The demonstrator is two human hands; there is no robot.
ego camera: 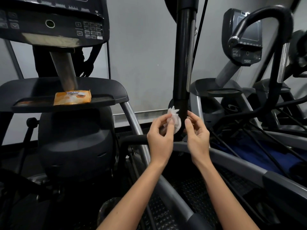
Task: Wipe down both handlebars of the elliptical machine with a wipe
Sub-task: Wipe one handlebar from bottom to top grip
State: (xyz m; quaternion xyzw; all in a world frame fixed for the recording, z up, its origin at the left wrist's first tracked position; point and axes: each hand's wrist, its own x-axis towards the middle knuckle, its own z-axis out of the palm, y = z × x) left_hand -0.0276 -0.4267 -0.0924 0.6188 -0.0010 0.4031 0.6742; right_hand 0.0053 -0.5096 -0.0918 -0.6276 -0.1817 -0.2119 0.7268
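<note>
Head view, from the left: an orange wipe packet (72, 97) lies on the elliptical's shelf (116, 90) below the console (49, 22), well apart from where the work is, so a fresh sheet means breaking off and reaching across. Nearer the middle, the left hand (160, 138) pinches a crumpled white wipe (174, 121) between thumb and fingertips, and the wipe sits against the lower end of the black upright handlebar (184, 55). Bunched like that, it likely offers only a small face to the bar, so strokes may leave streaks or bare strips. A light pinch could also let it slip and drop onto the dark pedal area below. The bar runs far up out of frame, so staying low would probably leave the grip section uncleaned. If the bar swings freely, a firm push may move it away from the wipe. Just right of the bar, the right hand (196, 138) hangs with fingers loosely curled and holds nothing; whether its thumb touches the bar I cannot tell, so it may not be steadying anything. The hands stand apart, one on each side of the bar. Further right, the loose cables (249, 135) by the neighbouring machine (244, 35) could snag a sweeping arm. I cannot make out the second handlebar, so it is easily forgotten.
</note>
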